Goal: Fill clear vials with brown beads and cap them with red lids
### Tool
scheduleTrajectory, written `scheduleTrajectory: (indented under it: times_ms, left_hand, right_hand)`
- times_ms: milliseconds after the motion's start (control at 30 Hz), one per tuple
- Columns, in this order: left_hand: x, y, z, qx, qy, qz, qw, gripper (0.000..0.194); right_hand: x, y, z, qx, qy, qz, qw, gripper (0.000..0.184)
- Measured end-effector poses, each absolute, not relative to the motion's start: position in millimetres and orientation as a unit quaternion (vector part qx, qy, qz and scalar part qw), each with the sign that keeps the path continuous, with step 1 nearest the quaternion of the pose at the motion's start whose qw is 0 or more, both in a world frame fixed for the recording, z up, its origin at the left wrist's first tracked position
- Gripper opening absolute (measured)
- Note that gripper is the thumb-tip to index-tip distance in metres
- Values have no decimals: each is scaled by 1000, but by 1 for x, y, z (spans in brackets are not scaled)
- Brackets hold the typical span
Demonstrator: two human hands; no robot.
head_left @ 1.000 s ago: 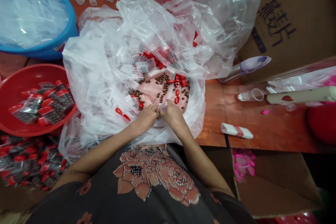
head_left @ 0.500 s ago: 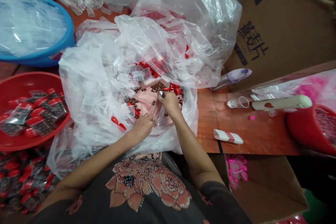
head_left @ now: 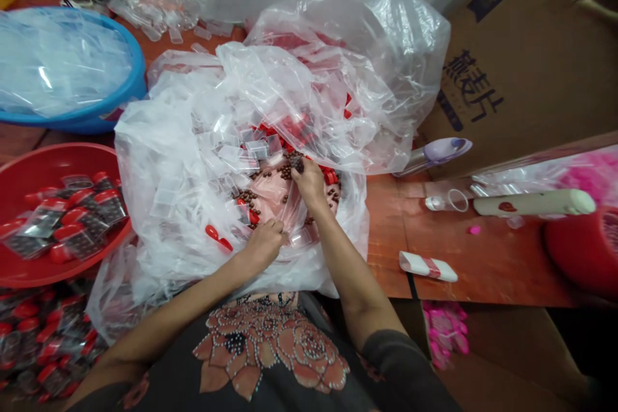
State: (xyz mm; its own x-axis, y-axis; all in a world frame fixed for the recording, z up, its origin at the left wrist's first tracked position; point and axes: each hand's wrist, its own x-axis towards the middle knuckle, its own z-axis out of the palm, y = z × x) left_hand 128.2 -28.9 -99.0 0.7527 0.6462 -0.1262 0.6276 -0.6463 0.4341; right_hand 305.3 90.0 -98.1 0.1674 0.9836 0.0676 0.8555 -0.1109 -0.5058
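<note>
Right now the right hand (head_left: 309, 187) has its fingers curled in on a small dark bunch (head_left: 299, 166), which looks like brown beads; whether a clear box wraps them is too blurred to tell. Just beside that grip, loose brown beads (head_left: 248, 197) lie in clusters on a pink sheet (head_left: 273, 190), spreading to its left and near side. Nearer the body and to the left of it, the left hand (head_left: 264, 243) rests at the sheet's near edge, fingers bent; I cannot tell whether they pinch anything. Clear boxes (head_left: 234, 158) are heaped left of the right grip, and red caps (head_left: 331, 175) lie just to its right. Two red pieces (head_left: 218, 238) sit left of the left hand, on a white plastic bag (head_left: 164, 141) spread around both hands. Well left of both grips, a red bowl (head_left: 29, 158) holds red-capped boxes (head_left: 80, 222) filled with dark beads.
</note>
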Motion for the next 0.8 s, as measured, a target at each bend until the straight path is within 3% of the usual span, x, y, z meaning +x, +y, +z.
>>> scheduleTrajectory:
  times_ms: [167,367,567,800]
  left_hand:
    - [122,-20,-90,889,348,88,285,25]
    - [116,5,-69,743,428,317,405,39]
    - [126,15,-48,562,371,413,613,55]
    - [127,7,-41,460,354,450,679,35]
  right_hand:
    - [305,77,-108,-686,-603,166,373,46]
    - [293,31,-84,-608,-568,235,503,47]
    - [270,-12,-61,-548,-536,315,560,44]
    - [274,-26,-55,-508,-574,318,557,38]
